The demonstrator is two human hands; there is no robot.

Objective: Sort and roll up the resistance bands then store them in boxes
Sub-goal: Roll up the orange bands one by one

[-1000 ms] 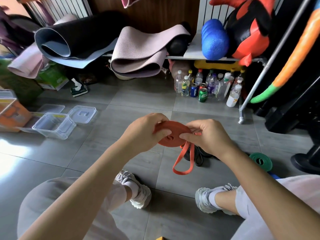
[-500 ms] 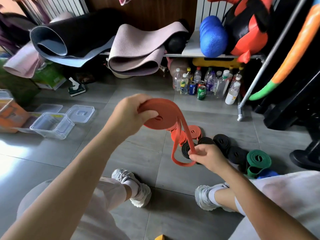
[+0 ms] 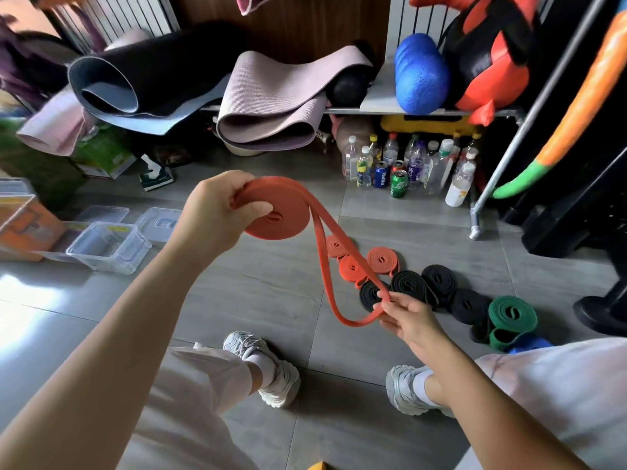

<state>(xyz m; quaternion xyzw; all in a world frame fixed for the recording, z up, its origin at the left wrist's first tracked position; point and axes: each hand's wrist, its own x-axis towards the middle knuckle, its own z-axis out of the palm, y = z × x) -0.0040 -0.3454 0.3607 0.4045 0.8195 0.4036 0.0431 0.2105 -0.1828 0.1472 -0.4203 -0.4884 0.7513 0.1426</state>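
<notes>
Since a second ago our hands have drawn apart. The left hand (image 3: 217,212) has lifted the orange band (image 3: 281,218) up and away, and the right hand (image 3: 407,317) has dropped low, paying out a loose tail (image 3: 334,300) between them.

From the head view, we take the row of rolled bands (image 3: 383,259) on the floor (image 3: 271,290) as our mark. The orange band, mostly wound into a flat disc, is held in the air above and left of the row. The left grip curls round it, thumb pressed on the face and fingers behind the rim. The loose tail hangs from the disc as a doubled loop down to the near side of the row. There the right grip pinches it between thumb and fingertips, in front of the black coils (image 3: 410,284).

We judge the disc to be the weak point. It is held at one side only, so if the thumb eases, the outer turns could spring loose. The two strands of the tail also look crossed, and a twist wound in would leave a lumpy roll. The slack loop could swing into the row and knock coils over.

For room, bare floor lies left of the row as far as the clear box (image 3: 108,247), which stands well apart. Behind the row, the bottles (image 3: 397,167) and the rack leg (image 3: 475,228) stand near. Our shoes (image 3: 271,371) bound the near side, and the green coil (image 3: 512,312) closes the right end.
</notes>
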